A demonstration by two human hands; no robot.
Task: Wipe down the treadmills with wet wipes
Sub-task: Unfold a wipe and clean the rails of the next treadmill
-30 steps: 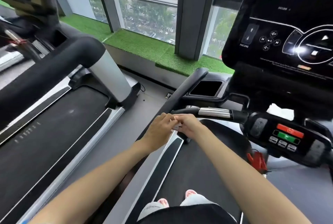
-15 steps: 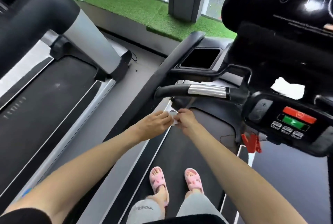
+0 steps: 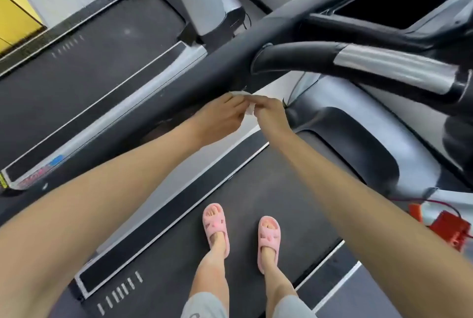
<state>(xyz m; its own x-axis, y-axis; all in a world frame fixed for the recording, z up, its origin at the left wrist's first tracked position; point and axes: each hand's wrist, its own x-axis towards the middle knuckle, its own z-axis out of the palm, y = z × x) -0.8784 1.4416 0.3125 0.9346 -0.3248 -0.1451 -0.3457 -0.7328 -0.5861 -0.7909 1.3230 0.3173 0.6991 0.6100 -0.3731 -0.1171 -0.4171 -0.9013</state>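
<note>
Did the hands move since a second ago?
Yes. The left hand and right hand, pinching the wipe, were at the tip of the silver-banded handlebar. Now they are below it, nearer the person.

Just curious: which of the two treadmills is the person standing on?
The right-hand treadmill: both pink slippers stand on it; the other treadmill lies beyond the black rail, left.

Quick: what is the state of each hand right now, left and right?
Left hand: pinches the white wet wipe.
Right hand: pinches the same wipe from the other side.
</note>
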